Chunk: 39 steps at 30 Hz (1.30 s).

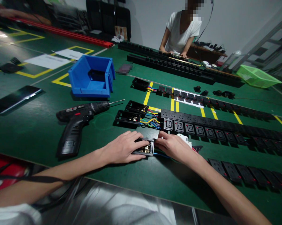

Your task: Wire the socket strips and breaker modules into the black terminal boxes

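Observation:
My left hand [126,147] is closed around a black rectangular terminal box [151,147] with brass terminals inside, lying on the green table. Just right of it, my right hand [171,144] has its fingers bent together at the box's end, by a blue wire [160,154]. What those fingers pinch is hidden. Part of a white component [185,138] shows behind the right hand. Two similar black boxes, one of them the nearer box [128,118], lie beyond, with coloured wires [152,121] running to rows of black sockets [190,128].
A cordless drill [76,125] lies left of my hands, its bit pointing right. Behind it stands a blue bin [90,90]. A phone [16,99] rests at far left. Across the table a person [182,34] handles long black strips [169,67]; a green basket [258,76] sits at right.

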Each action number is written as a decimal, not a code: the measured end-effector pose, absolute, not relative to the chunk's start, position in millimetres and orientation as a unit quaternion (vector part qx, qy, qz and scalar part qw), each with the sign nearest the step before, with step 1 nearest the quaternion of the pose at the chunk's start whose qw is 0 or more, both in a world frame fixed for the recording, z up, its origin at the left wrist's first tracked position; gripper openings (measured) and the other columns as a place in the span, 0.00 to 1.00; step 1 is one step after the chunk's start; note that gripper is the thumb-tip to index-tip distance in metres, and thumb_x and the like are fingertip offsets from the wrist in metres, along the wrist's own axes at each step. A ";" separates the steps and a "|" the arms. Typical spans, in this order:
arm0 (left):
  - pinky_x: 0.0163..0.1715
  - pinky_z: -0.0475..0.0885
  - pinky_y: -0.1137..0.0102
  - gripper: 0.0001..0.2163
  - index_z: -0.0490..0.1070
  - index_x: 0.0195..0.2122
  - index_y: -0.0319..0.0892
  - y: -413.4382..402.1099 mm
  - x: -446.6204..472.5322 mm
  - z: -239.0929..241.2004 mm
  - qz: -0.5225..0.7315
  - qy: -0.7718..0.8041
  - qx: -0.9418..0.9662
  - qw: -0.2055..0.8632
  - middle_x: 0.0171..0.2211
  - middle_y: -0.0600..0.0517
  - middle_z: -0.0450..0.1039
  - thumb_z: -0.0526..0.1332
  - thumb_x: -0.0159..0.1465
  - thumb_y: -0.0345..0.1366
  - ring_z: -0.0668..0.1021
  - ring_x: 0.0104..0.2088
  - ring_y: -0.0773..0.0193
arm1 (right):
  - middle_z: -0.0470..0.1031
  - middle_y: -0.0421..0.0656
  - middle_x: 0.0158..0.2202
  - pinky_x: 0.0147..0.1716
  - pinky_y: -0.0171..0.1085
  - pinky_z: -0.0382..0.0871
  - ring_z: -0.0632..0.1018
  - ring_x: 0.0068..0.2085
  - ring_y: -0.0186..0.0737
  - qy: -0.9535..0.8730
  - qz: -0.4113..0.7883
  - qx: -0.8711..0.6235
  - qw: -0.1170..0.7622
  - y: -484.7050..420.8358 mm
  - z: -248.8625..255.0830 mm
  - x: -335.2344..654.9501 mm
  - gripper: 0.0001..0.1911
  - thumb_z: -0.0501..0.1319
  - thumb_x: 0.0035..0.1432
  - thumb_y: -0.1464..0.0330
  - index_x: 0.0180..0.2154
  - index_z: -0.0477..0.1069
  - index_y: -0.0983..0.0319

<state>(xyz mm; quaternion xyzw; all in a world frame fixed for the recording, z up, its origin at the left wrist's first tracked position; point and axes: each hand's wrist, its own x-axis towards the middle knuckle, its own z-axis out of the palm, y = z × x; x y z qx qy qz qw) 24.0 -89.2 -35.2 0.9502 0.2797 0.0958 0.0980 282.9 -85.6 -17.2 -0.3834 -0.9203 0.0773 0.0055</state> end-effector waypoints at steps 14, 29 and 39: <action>0.46 0.68 0.60 0.20 0.64 0.58 0.46 -88.1 24.3 -36.9 0.097 0.279 0.950 0.100 0.49 0.44 0.67 0.54 0.70 0.49 0.73 0.45 0.53 | 0.71 0.44 0.46 0.28 0.34 0.54 0.72 0.31 0.31 -0.923 0.076 -0.378 0.000 -84.2 -20.0 284.1 0.11 0.53 0.70 0.66 0.46 0.73 0.60; 0.47 0.68 0.57 0.21 0.62 0.58 0.42 -87.8 23.7 -39.6 0.112 0.281 0.946 0.112 0.50 0.42 0.66 0.52 0.70 0.50 0.71 0.47 0.52 | 0.70 0.43 0.41 0.36 0.30 0.64 0.74 0.37 0.31 -0.895 0.215 -0.386 0.063 -79.7 -20.1 286.8 0.11 0.54 0.70 0.67 0.44 0.73 0.62; 0.47 0.69 0.59 0.22 0.60 0.60 0.43 -89.1 23.7 -38.7 0.122 0.283 0.944 0.120 0.50 0.43 0.67 0.52 0.70 0.50 0.72 0.47 0.53 | 0.68 0.42 0.39 0.35 0.30 0.62 0.71 0.36 0.31 -0.892 0.239 -0.374 0.088 -78.0 -19.0 288.3 0.09 0.53 0.70 0.67 0.39 0.70 0.63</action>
